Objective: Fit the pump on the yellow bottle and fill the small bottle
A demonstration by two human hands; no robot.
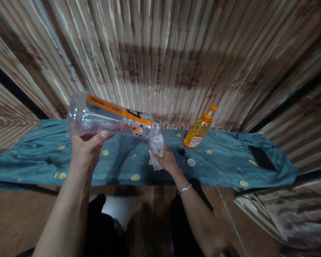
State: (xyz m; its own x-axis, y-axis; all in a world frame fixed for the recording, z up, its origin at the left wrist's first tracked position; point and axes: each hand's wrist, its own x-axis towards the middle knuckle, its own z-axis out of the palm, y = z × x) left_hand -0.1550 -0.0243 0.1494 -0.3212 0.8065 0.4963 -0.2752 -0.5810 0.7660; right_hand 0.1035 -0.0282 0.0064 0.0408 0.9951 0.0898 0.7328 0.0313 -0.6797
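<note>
A large clear bottle [109, 116] with an orange and grey label lies tilted nearly sideways in my left hand [88, 144], whose fingers hold it from below near its base. Its mouth points right and meets the top of a small clear bottle [157, 142]. My right hand [166, 159] is wrapped round this small bottle, which stands roughly upright over the cloth. Crumpled white tissue [154, 164] shows beneath and beside it. Whether liquid passes between the two mouths is too small to tell.
An orange pump bottle [198, 132] stands at the back right. Near it are a small black cap [182, 152] and a white round lid [191, 162]. A dark phone [262, 158] lies at the right of the teal cloth [219, 171]. Patterned curtains [160, 64] hang behind.
</note>
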